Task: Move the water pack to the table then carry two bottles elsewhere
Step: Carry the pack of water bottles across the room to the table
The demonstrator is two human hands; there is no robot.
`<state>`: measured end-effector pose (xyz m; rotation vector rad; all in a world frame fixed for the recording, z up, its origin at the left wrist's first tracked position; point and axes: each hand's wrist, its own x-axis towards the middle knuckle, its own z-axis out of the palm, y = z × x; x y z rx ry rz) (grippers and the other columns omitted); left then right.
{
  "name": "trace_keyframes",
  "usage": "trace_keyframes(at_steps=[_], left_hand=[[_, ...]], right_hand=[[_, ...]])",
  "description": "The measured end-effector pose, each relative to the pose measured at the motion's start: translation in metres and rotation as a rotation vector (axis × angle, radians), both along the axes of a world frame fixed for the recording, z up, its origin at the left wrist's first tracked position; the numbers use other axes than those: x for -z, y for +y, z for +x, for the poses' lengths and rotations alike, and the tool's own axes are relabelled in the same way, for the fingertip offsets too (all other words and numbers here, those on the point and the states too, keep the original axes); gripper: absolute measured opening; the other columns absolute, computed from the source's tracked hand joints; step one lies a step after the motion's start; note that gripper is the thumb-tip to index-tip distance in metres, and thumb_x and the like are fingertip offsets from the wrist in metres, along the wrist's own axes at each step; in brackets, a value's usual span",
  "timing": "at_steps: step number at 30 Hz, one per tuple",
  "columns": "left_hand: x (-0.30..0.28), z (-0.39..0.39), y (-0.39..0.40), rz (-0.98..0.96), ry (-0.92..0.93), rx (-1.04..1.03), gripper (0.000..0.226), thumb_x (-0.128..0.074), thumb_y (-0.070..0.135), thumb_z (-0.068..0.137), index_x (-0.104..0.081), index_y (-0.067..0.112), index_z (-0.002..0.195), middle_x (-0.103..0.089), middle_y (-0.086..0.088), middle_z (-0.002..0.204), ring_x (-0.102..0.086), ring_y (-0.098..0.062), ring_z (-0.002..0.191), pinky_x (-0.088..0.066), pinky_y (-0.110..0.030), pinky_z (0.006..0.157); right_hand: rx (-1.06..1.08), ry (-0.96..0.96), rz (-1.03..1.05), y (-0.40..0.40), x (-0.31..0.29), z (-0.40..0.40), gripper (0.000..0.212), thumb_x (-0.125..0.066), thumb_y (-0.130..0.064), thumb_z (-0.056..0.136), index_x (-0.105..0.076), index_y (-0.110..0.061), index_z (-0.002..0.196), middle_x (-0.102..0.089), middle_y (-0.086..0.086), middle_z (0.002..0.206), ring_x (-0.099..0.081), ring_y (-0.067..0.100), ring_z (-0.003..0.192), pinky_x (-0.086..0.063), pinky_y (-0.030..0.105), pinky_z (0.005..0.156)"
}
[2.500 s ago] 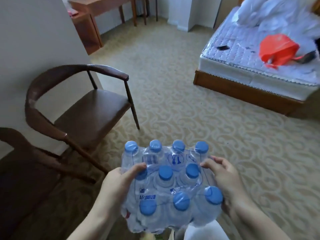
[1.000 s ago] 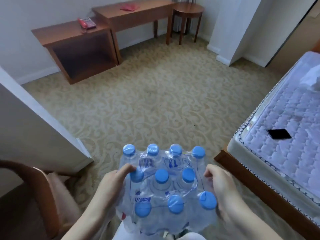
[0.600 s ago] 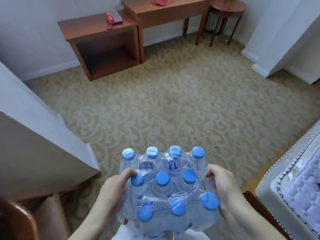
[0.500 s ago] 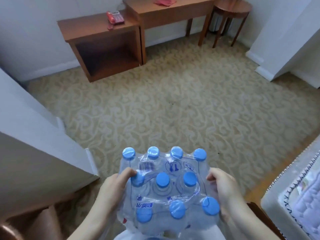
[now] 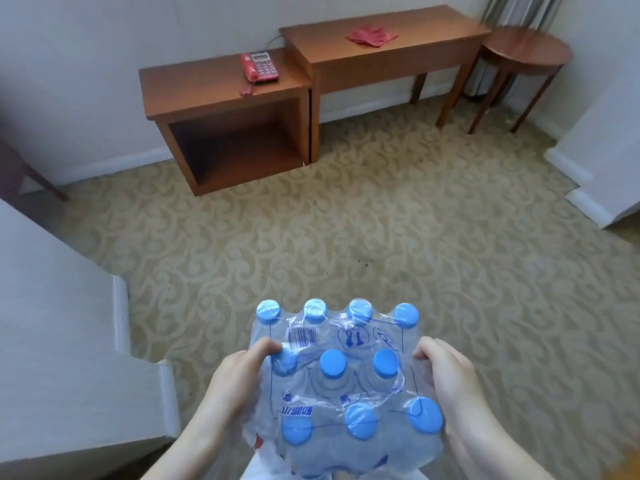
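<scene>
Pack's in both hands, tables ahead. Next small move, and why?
Probably keep walking forward toward the long desk. Left hand and right hand grip the water pack from both sides above the carpet, well short of the furniture. The desk's top holds only a red cloth, leaving bare room for the pack.

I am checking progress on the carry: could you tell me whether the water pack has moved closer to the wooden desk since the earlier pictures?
Yes. The water pack has come nearer the desk by the far wall.

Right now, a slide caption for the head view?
Both hands, left hand and right hand, carry a shrink-wrapped water pack toward wooden tables.
</scene>
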<state>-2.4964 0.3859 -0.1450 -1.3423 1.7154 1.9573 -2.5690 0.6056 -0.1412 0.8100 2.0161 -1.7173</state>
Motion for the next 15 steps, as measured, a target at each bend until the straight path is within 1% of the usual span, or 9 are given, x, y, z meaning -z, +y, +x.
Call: trace_keyframes(at_steps=[3,5,6,7,8,9,12,14,15], left_hand=[[-0.004,-0.053,-0.023,-0.033,-0.011,-0.031,0.045,-0.058,0.03,0.081,-0.041,0.022,0.041,-0.018,0.007,0.042,-0.011,-0.011,0.032,-0.01,-0.021,0.045],[-0.008,-0.084,-0.043,0.004,0.006,-0.087,0.035,-0.054,0.034,0.083,-0.044,0.022,0.051,-0.023,0.0,0.044,-0.018,-0.017,0.035,-0.013,-0.02,0.045],[-0.008,-0.099,-0.055,0.038,0.002,-0.118,0.027,-0.054,0.04,0.079,-0.048,0.02,0.061,-0.03,-0.008,0.052,-0.027,-0.018,0.044,-0.017,-0.02,0.048],[-0.007,-0.116,-0.068,0.069,-0.003,-0.146,0.027,-0.052,0.046,0.074,-0.052,0.019,0.074,-0.039,-0.009,0.069,-0.032,-0.025,0.06,-0.02,-0.025,0.053],[-0.005,-0.134,-0.084,0.086,-0.005,-0.152,0.035,-0.05,0.05,0.069,-0.051,0.019,0.084,-0.039,-0.009,0.084,-0.031,-0.028,0.074,-0.021,-0.029,0.057],[-0.004,-0.151,-0.099,0.08,-0.002,-0.151,0.041,-0.047,0.053,0.064,-0.05,0.021,0.088,-0.036,-0.009,0.09,-0.029,-0.028,0.08,-0.02,-0.031,0.058],[0.004,-0.205,-0.152,-0.012,-0.023,-0.165,0.038,-0.043,0.05,0.07,-0.052,0.014,0.08,-0.04,-0.008,0.079,-0.027,-0.025,0.065,-0.019,-0.026,0.051],[0.004,-0.24,-0.186,-0.078,-0.055,-0.18,0.035,-0.043,0.037,0.082,-0.06,0.014,0.063,-0.043,-0.011,0.057,-0.033,-0.018,0.053,-0.024,-0.022,0.048],[0.004,-0.261,-0.205,-0.103,-0.057,-0.199,0.039,-0.044,0.035,0.082,-0.061,0.015,0.053,-0.044,-0.009,0.053,-0.037,-0.018,0.055,-0.027,-0.024,0.052]], right_hand=[[-0.063,0.018,-0.003,-0.028,-0.006,-0.069,0.012,-0.059,-0.019,0.076,-0.052,-0.019,0.066,-0.038,0.006,0.066,-0.034,0.019,0.065,-0.028,0.032,0.061],[-0.111,0.023,-0.039,-0.051,-0.009,-0.113,0.01,-0.059,-0.02,0.074,-0.054,-0.019,0.066,-0.041,0.008,0.071,-0.035,0.021,0.068,-0.029,0.033,0.063],[-0.132,0.015,-0.039,-0.065,-0.01,-0.134,0.012,-0.06,-0.021,0.074,-0.054,-0.019,0.064,-0.042,0.008,0.07,-0.036,0.02,0.068,-0.03,0.033,0.063],[-0.151,0.007,-0.035,-0.079,-0.01,-0.155,0.014,-0.06,-0.021,0.074,-0.055,-0.02,0.06,-0.045,0.008,0.069,-0.038,0.02,0.067,-0.031,0.033,0.061],[-0.171,0.001,-0.038,-0.095,-0.009,-0.176,0.016,-0.06,-0.021,0.074,-0.056,-0.02,0.058,-0.047,0.007,0.069,-0.04,0.021,0.066,-0.032,0.032,0.061],[-0.189,-0.006,-0.046,-0.112,-0.009,-0.197,0.017,-0.06,-0.021,0.074,-0.057,-0.019,0.057,-0.049,0.007,0.069,-0.042,0.021,0.066,-0.034,0.032,0.061],[-0.197,-0.008,-0.076,-0.164,-0.002,-0.255,0.017,-0.06,-0.02,0.075,-0.057,-0.018,0.058,-0.052,0.01,0.072,-0.044,0.022,0.069,-0.036,0.034,0.064],[-0.212,-0.004,-0.069,-0.199,-0.001,-0.287,0.015,-0.059,-0.019,0.076,-0.057,-0.018,0.062,-0.051,0.01,0.074,-0.043,0.022,0.069,-0.035,0.033,0.063],[-0.223,-0.003,-0.093,-0.216,-0.003,-0.305,0.013,-0.059,-0.018,0.076,-0.057,-0.017,0.064,-0.051,0.01,0.074,-0.043,0.021,0.07,-0.034,0.033,0.062]])
